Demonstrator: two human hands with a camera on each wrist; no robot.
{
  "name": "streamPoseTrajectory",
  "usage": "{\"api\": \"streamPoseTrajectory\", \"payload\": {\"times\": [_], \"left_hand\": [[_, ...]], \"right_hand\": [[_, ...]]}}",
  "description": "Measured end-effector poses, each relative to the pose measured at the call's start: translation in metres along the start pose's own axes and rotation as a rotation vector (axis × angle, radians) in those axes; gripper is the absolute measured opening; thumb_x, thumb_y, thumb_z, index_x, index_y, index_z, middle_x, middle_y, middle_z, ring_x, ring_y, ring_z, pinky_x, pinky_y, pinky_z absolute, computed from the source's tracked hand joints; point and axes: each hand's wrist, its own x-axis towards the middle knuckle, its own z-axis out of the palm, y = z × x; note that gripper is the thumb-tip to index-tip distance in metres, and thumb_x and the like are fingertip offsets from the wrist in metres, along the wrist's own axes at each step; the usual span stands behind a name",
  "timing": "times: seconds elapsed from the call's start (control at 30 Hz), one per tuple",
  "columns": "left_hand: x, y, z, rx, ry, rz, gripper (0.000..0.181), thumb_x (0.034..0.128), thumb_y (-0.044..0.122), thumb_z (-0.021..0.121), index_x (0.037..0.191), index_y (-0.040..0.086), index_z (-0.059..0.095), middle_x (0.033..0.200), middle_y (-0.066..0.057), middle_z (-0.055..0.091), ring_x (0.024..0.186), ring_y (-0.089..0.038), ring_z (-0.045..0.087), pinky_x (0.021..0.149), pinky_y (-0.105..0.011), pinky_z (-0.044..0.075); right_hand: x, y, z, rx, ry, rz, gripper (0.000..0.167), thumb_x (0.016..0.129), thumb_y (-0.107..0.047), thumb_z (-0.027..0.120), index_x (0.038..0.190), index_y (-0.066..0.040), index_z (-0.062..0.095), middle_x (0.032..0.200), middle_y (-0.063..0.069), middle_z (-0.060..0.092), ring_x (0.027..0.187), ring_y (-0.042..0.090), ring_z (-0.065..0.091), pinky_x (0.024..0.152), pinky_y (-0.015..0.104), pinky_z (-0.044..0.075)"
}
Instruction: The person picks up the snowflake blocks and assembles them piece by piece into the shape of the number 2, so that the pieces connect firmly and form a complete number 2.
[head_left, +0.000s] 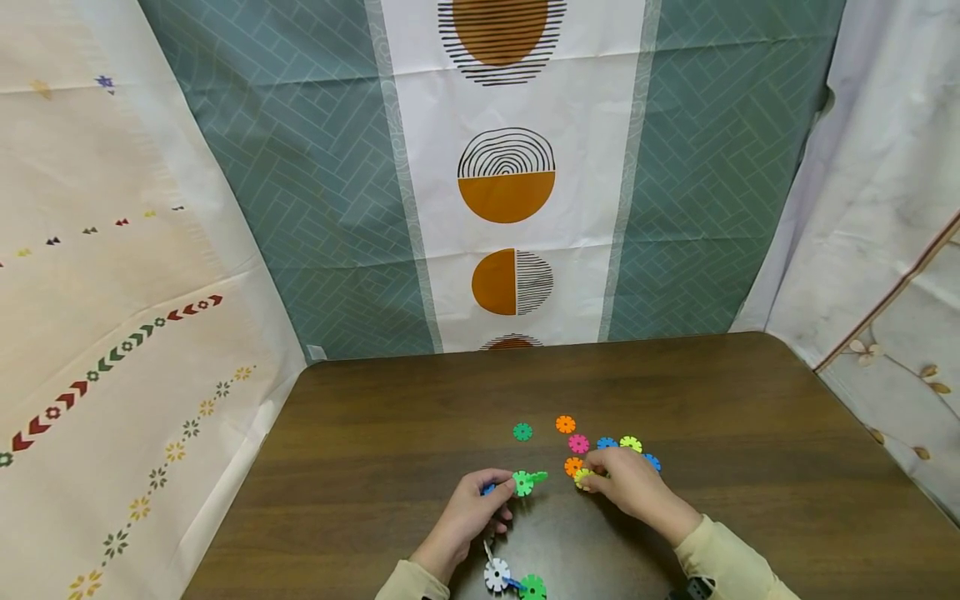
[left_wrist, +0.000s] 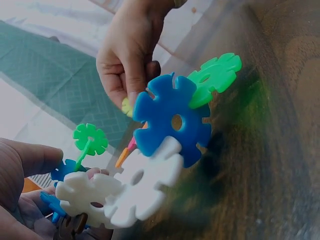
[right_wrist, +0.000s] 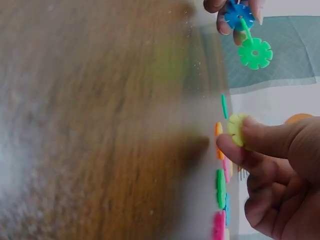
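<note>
Between thumb and fingers my left hand holds a chain of notched plastic flower discs slotted together, pinching it at a blue disc. A green disc sticks out at its upper end. Lower down hang white discs, a blue disc and a green disc, close over the table. With thumb and index finger my right hand pinches a yellow disc, raised on edge and apart from the chain.
Loose discs lie around my right hand on the brown table: a pink disc, orange discs, blue discs and a yellow-green disc. A green disc sits farther left. Patterned curtains hang behind and beside the table.
</note>
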Motion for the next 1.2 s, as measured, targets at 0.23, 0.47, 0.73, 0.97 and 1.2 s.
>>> {"api": "streamPoseTrajectory", "payload": {"times": [0.23, 0.47, 0.73, 0.97, 1.2], "left_hand": [[0.001, -0.001, -0.001, 0.013, -0.005, -0.008, 0.034, 0.0965, 0.019, 0.063, 0.121, -0.004, 0.063, 0.089, -0.01, 0.065, 0.062, -0.012, 0.059, 0.05, -0.023, 0.05], [0.003, -0.004, -0.001, 0.029, -0.013, -0.012, 0.032, 0.0975, 0.018, 0.061, 0.12, -0.005, 0.063, 0.091, -0.011, 0.065, 0.063, -0.014, 0.059, 0.051, -0.025, 0.051], [0.004, -0.003, 0.0, 0.029, -0.011, -0.017, 0.032, 0.0975, 0.017, 0.061, 0.12, -0.005, 0.063, 0.086, -0.01, 0.064, 0.062, -0.013, 0.058, 0.051, -0.025, 0.051], [0.002, -0.001, 0.001, 0.024, -0.017, -0.017, 0.033, 0.0972, 0.018, 0.061, 0.121, -0.005, 0.063, 0.085, -0.011, 0.064, 0.062, -0.013, 0.059, 0.051, -0.025, 0.051], [0.001, -0.001, 0.002, 0.032, -0.036, -0.011, 0.03, 0.097, 0.018, 0.062, 0.117, -0.004, 0.065, 0.088, -0.011, 0.064, 0.061, -0.012, 0.057, 0.05, -0.023, 0.05]], "right_hand": [[0.002, 0.002, 0.002, 0.248, -0.062, -0.03, 0.006, 0.091, -0.011, 0.069, 0.096, -0.01, 0.067, 0.087, -0.001, 0.071, 0.072, 0.016, 0.065, 0.059, 0.029, 0.051], [0.005, -0.001, 0.004, 0.514, -0.124, 0.018, 0.014, 0.094, -0.013, 0.065, 0.103, -0.002, 0.064, 0.076, 0.005, 0.072, 0.053, 0.019, 0.058, 0.045, 0.027, 0.045], [0.007, -0.006, 0.005, 0.582, -0.124, 0.015, 0.02, 0.095, -0.013, 0.064, 0.109, 0.001, 0.065, 0.077, 0.009, 0.071, 0.048, 0.012, 0.046, 0.045, 0.026, 0.043], [0.008, -0.008, 0.008, 0.655, -0.143, 0.029, 0.021, 0.095, -0.012, 0.063, 0.108, 0.004, 0.064, 0.079, 0.013, 0.072, 0.047, 0.012, 0.045, 0.045, 0.025, 0.043], [0.008, -0.008, 0.011, 0.721, -0.163, 0.034, 0.023, 0.095, -0.012, 0.063, 0.109, 0.007, 0.062, 0.08, 0.016, 0.072, 0.047, 0.011, 0.046, 0.046, 0.026, 0.044]]}}
